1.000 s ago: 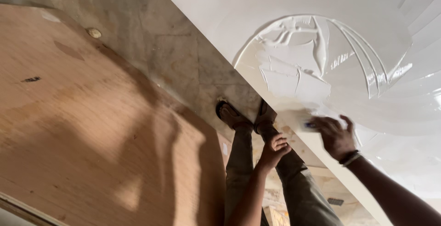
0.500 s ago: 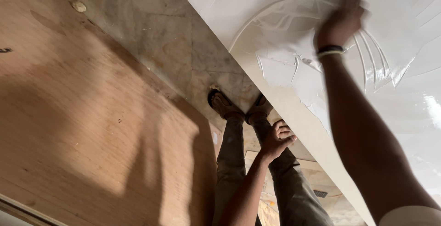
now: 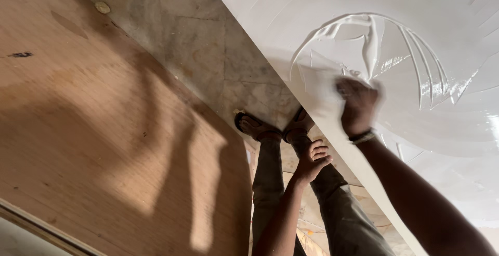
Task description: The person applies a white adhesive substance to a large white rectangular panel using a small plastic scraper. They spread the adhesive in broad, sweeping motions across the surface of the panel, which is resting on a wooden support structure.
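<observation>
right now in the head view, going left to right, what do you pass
plywood sheet → sandalled feet → left hand → right hand with wristband → white panel with raised curved ridges

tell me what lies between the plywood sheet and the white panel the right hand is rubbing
In the head view, a strip of grey marble floor separates the plywood sheet from the white panel; both sandalled feet stand there.

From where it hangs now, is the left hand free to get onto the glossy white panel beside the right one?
Probably yes. The left hand hangs loosely curled and empty just off the white panel, beside its edge, with nothing between them; the right hand already presses on it.
</observation>
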